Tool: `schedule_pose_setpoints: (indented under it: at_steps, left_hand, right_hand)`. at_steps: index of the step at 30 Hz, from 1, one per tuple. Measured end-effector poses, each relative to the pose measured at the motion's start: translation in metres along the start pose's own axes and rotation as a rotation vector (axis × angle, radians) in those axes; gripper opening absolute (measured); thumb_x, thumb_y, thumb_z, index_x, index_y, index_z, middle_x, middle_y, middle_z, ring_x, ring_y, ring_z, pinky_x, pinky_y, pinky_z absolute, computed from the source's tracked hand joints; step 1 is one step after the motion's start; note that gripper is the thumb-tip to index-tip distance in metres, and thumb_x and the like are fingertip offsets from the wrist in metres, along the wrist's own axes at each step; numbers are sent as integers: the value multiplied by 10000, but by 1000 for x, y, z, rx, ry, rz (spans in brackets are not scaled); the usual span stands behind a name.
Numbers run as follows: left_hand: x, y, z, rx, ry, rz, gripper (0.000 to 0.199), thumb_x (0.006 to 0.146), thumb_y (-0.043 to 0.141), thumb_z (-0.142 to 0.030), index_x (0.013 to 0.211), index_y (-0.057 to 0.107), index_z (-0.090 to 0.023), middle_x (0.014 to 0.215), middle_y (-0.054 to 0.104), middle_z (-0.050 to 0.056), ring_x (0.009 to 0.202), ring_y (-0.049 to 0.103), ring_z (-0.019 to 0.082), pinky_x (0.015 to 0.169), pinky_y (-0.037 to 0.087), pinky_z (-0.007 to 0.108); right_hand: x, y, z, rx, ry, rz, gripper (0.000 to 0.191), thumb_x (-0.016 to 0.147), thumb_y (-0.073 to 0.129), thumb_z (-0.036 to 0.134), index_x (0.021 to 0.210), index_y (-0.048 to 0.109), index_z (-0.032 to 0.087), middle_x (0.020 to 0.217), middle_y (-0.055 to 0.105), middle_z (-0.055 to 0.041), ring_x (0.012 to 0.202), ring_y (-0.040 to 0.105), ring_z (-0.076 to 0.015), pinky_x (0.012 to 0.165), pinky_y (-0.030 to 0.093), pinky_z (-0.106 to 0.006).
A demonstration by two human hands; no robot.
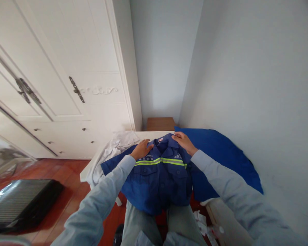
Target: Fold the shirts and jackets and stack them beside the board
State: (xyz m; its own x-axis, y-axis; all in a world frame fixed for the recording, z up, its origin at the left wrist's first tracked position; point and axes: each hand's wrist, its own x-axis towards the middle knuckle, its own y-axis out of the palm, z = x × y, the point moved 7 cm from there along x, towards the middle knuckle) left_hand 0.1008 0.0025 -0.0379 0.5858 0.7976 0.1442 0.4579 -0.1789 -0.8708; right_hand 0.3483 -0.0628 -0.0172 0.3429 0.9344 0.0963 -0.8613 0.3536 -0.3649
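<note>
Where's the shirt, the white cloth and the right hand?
Shirt (157, 176): head view, its front.
White cloth (119, 141): head view, its crumpled top.
Right hand (184, 141): head view, its back.

The single view looks from the person's head, facing forward and steeply down, so the left sleeve (102, 191) and right sleeve (228, 181) enter from the lower corners and the wearer's trousers (143, 218) fill the bottom centre. Its wide field faces a corner of pale walls (164, 51) at top centre, taking in the white wardrobe (66, 51) at upper left and the red floor (73, 176) at lower left. The blue shirt (147, 184), below centre, lies near, within arm's reach; the wall corner stands farther off.
</note>
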Motion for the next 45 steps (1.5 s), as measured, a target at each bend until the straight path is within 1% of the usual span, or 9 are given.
schedule_pose_setpoints:
  at_steps: [6, 10, 12, 19, 27, 31, 34, 37, 45]
  left_hand:
    - [17, 23, 7, 16, -136, -41, 505, 976, 495, -463, 1310, 570, -92, 1306, 649, 210, 1249, 599, 286, 1053, 439, 352]
    - [40, 26, 12, 57, -304, -98, 556, 951, 512, -484, 1310, 547, -61, 1334, 609, 273, 1297, 561, 340, 1037, 440, 399]
    - [51, 29, 16, 66, -364, -85, 528, 908, 574, -474, 1242, 595, -65, 1296, 630, 287, 1270, 580, 373, 999, 465, 430]
    - [63, 22, 31, -39, -376, -93, 150, 771, 677, -233, 875, 740, -145, 992, 773, 175, 995, 718, 311, 841, 529, 358]
    - [7, -24, 48, -251, -414, -535, 319, 900, 432, -264, 1063, 677, -140, 1009, 749, 102, 904, 697, 200, 792, 539, 288]
    - [-27, -32, 58, -467, -458, -821, 238, 838, 475, -271, 950, 657, -164, 859, 710, 56, 785, 665, 179, 729, 533, 283]
    - [-33, -31, 58, -535, -459, -885, 203, 813, 488, -245, 921, 645, -177, 819, 682, 31, 741, 641, 165, 696, 517, 277]
    - [-35, -35, 54, -601, -382, -966, 160, 766, 519, -207, 863, 644, -179, 772, 662, 13, 705, 623, 159, 686, 506, 278]
    - [-51, -44, 36, -544, -220, -1053, 142, 797, 538, -216, 877, 650, -180, 794, 665, 22, 704, 614, 158, 673, 495, 278]
  right_hand:
    - [19, 0, 33, -610, -176, -21, 355, 960, 547, 419, 1094, 704, 131, 1168, 707, -162, 1142, 634, -251, 1004, 454, -333]
    - [41, 22, 31, -958, 16, 88, 496, 885, 639, 508, 1209, 688, 137, 1311, 635, -223, 1232, 596, -324, 969, 468, -365]
    - [52, 30, 26, -1035, 98, 134, 531, 771, 777, 444, 1197, 703, 135, 1312, 634, -241, 1204, 616, -353, 923, 494, -379]
    - [71, 34, 20, -1033, 59, 254, 427, 509, 902, 99, 916, 786, 162, 963, 776, -136, 962, 725, -295, 805, 549, -311]
    - [64, 25, 45, -910, -116, 210, 313, 828, 655, 75, 1102, 731, 208, 1182, 745, -78, 1128, 670, -200, 958, 470, -262]
    - [60, 34, 32, -909, -12, 239, 178, 821, 741, 229, 986, 748, 163, 1098, 759, -148, 1085, 691, -276, 910, 511, -336]
    - [53, 46, 14, -878, 110, 350, 222, 805, 775, 353, 779, 735, 136, 815, 772, -141, 799, 748, -253, 733, 562, -315]
    - [46, 55, -1, -783, 229, 431, 350, 829, 747, 462, 756, 709, 122, 716, 751, -108, 582, 709, -188, 573, 561, -272]
    - [37, 70, -14, -701, 418, 465, 296, 745, 840, 350, 785, 705, 89, 694, 742, -99, 496, 675, -174, 509, 572, -277]
